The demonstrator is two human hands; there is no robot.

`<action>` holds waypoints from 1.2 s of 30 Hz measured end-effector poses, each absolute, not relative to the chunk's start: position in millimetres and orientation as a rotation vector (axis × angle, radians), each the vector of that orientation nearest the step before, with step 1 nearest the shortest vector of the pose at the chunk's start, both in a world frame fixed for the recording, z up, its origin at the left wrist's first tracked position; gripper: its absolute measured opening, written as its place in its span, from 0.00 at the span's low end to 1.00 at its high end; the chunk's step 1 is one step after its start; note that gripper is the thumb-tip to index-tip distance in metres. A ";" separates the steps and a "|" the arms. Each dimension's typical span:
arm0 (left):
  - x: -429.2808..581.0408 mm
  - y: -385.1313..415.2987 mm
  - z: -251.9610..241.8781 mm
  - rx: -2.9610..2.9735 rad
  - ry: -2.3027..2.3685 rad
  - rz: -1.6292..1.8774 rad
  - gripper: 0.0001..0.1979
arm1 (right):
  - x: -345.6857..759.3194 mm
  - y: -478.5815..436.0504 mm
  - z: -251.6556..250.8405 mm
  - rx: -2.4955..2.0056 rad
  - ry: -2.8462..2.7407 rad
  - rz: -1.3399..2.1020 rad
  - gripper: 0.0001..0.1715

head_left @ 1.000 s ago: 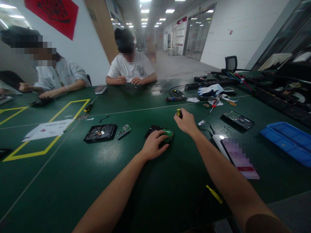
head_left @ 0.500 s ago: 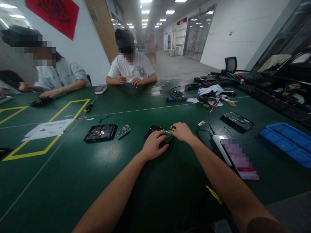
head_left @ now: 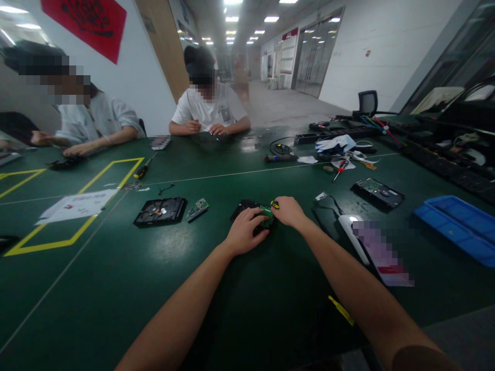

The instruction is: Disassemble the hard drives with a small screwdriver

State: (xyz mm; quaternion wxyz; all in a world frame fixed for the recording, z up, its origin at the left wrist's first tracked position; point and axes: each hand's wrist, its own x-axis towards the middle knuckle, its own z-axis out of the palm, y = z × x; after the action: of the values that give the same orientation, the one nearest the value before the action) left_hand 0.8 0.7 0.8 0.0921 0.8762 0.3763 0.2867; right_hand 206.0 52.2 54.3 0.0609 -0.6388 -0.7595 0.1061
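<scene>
On my left, a sheet (head_left: pixel 75 205) lies flat on the table (head_left: pixel 247 309), with a screwdriver (head_left: pixel 144 169) beyond its right end. Next come the left drive (head_left: pixel 160 211) and, just beside it, a loose board (head_left: pixel 198 209). Then my left hand (head_left: pixel 247 229) rests over the middle drive (head_left: pixel 240 207), fingers spread across its top and thumb held apart on the near side; I cannot tell how hard it presses.

The middle drive lies ahead of me, between my hands, its long axis running mostly left to right, the right end slanting a little toward me. Its green board (head_left: pixel 267 212) shows between my left fingers and my right hand (head_left: pixel 284 208). My left hand is the nearer, being on the drive itself; the right hand is at the right end, so the drive lies to the left of that grip. My right fingers are pinched round a yellow-and-black tool (head_left: pixel 275 204), whose tip I cannot make out.

My left forearm slants up from lower left, my right one from lower right, both wrists low, palms down, the hands almost meeting. Further right are the phone (head_left: pixel 394 270), the right drive (head_left: pixel 378 193) and the blue tray (head_left: pixel 456 226)
</scene>
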 end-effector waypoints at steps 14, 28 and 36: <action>0.7 0.2 1.2 2.588 1.113 0.879 0.22 | 217.0 58.7 51.4 -1.872 -2.256 0.403 0.13; 2.0 1.9 3.5 2.521 1.253 0.796 0.39 | 235.1 44.5 62.1 -1.953 -2.020 0.427 0.17; 8.5 16.4 -2.6 2.493 1.326 0.790 0.43 | 241.7 -2.2 50.3 -1.593 -1.608 1.039 0.15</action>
State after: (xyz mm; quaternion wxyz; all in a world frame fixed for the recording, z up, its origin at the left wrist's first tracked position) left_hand 8.5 16.4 -2.6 0.1046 0.8456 0.4498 0.2680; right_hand 241.7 -2.2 50.3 0.3195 -0.6060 -0.6118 0.3954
